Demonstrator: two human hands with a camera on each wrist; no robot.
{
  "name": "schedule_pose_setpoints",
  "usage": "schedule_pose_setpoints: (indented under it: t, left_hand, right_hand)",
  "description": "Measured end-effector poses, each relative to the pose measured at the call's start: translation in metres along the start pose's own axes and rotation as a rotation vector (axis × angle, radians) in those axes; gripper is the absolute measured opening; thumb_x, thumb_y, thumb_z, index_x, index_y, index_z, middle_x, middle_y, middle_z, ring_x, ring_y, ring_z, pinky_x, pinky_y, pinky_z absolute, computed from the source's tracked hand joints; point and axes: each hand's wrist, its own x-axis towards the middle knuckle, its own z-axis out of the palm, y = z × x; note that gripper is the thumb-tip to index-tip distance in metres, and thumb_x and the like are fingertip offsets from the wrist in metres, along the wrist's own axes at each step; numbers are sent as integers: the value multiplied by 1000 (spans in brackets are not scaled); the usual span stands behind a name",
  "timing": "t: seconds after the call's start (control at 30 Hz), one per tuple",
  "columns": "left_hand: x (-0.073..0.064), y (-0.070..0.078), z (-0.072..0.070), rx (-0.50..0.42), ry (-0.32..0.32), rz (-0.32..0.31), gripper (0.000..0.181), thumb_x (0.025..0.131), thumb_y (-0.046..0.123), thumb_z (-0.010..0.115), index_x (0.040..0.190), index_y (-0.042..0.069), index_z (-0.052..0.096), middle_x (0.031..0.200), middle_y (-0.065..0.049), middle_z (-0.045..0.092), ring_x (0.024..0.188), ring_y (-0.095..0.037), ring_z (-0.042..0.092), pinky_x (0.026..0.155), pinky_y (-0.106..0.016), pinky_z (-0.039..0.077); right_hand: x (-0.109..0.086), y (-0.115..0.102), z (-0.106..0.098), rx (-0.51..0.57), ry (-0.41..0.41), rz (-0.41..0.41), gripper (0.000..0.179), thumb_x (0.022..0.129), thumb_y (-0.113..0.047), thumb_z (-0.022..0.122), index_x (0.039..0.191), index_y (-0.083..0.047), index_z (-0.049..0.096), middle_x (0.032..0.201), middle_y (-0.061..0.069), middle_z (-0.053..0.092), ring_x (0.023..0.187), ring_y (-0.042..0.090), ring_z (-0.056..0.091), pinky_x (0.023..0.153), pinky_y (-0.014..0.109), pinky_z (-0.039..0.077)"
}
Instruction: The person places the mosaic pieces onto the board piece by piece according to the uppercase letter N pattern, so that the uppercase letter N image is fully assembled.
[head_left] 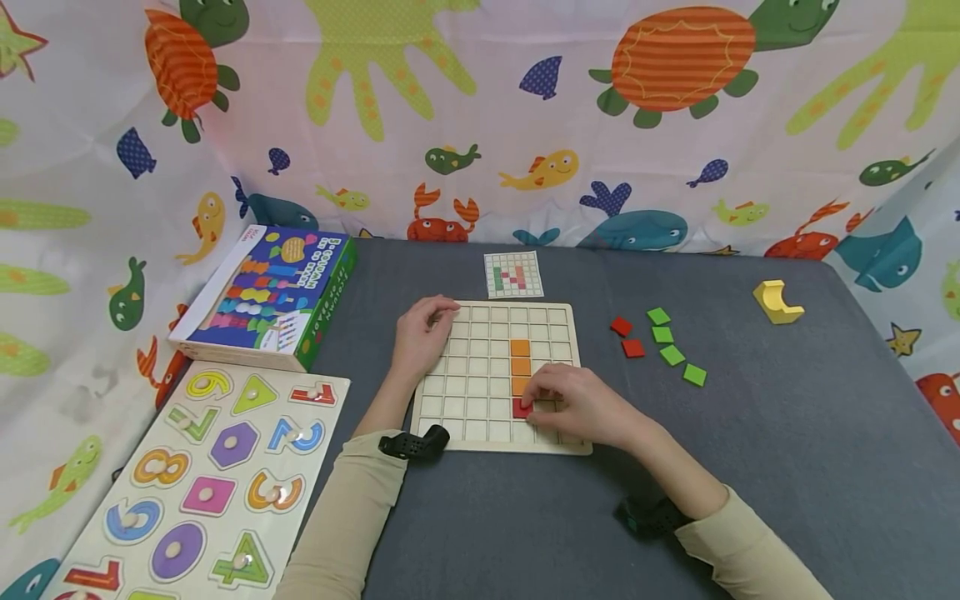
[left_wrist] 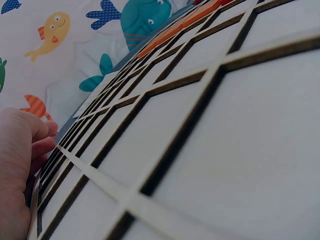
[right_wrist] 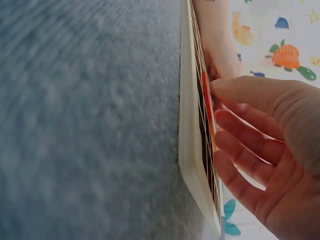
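A wooden grid board (head_left: 467,431) lies flat on the dark table. One column of its cells holds orange tiles (head_left: 521,367), with a red tile (head_left: 521,408) directly below them. The right hand (head_left: 581,406) pinches this red tile at its right side, thumb and index fingertip close together; its other fingers bend loosely over the board in the right wrist view. At the board's upper left corner, the left hand (head_left: 425,333) rests on the edge with relaxed, bent fingers. In the left wrist view that hand (left_wrist: 20,165) sits along the board's rim.
Behind the board lies a pattern card (head_left: 513,275). Loose red tiles (head_left: 633,348) and several green tiles (head_left: 672,356) lie to the right, with a yellow curved block (head_left: 777,302) farther off. A game box (head_left: 262,292) and a number-and-shape puzzle (head_left: 247,437) occupy the left.
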Motion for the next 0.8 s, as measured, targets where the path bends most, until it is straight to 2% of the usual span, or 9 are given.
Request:
schedule_pose_setpoints:
  t: [0.1, 0.3, 0.53, 0.67, 0.8]
  left_hand:
    - [0, 0, 0, -4, -1, -7, 17, 97, 14, 61, 104, 8, 75, 117, -4, 65, 122, -17, 54, 95, -35, 48]
    - [0, 1, 0, 0, 1, -10, 16, 97, 15, 62, 104, 8, 75, 118, -5, 65, 120, -17, 55, 95, -35, 47]
    - [-1, 1, 0, -1, -13, -20, 17, 97, 16, 61, 106, 8, 74, 120, -5, 64, 120, -18, 55, 95, -36, 47]
    - [-1, 0, 0, 6, -14, -22, 17, 97, 17, 62, 106, 9, 74, 121, -5, 64, 120, -19, 55, 95, -36, 47]
    - [-1, 1, 0, 12, -12, -21, 18, 97, 17, 61, 106, 9, 74, 121, -5, 64, 120, -19, 55, 95, -36, 47]
  right_hand:
    - [-3, 4, -6, 3, 42, 20, 14, 85, -14, 77, 96, -16, 69, 93, -6, 64, 82, 14, 57, 72, 30, 53]
    - [-11, 21, -26, -42, 126, 127, 13, 84, -12, 77, 95, -15, 70, 93, -6, 65, 80, 15, 59, 70, 35, 53]
    - [-32, 54, -53, -189, 219, 274, 12, 84, -10, 76, 96, -11, 71, 96, 4, 66, 85, 23, 60, 74, 43, 50]
    - [-43, 67, -67, -238, 212, 376, 13, 86, -9, 73, 99, -8, 71, 99, 10, 66, 89, 29, 57, 78, 49, 47]
    - [-49, 77, -75, -241, 170, 431, 17, 86, -6, 70, 104, -5, 70, 104, 15, 66, 100, 35, 55, 86, 57, 44]
